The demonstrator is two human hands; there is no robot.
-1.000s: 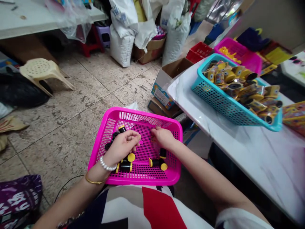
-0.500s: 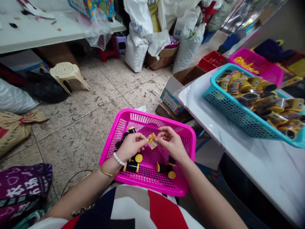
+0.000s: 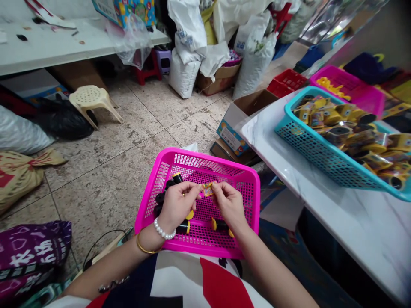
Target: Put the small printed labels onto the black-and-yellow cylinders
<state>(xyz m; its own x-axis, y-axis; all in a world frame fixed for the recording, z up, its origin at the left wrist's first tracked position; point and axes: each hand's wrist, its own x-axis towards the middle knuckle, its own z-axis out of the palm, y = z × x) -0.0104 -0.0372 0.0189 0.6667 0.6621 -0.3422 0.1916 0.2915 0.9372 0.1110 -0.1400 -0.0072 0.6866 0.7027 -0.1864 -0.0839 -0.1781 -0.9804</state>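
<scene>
A small yellow printed label (image 3: 208, 189) is stretched between my hands above the pink basket (image 3: 257, 201). My left hand (image 3: 180, 203), with a pearl bracelet at the wrist, pinches at its left edge. Thumb and fingers of my right hand (image 3: 229, 203) grip the right edge. In the basket beneath lie several black cylinders with yellow ends, such as one black cylinder (image 3: 220, 225) near my right wrist and another black cylinder (image 3: 177, 177) at the back left. My left hand hides part of the pile.
To the right, a blue basket (image 3: 308, 147) full of yellow and black wrapped pieces stands on a marble-patterned table (image 3: 343, 214). An open carton (image 3: 236, 128) sits beside that table. A cream stool (image 3: 90, 98) and white sacks (image 3: 184, 72) are on the floor ahead.
The label has turned from a flat, facing square to a narrower, tilted shape. My left hand has moved slightly, and my right fingers have closed in lower on the label.
</scene>
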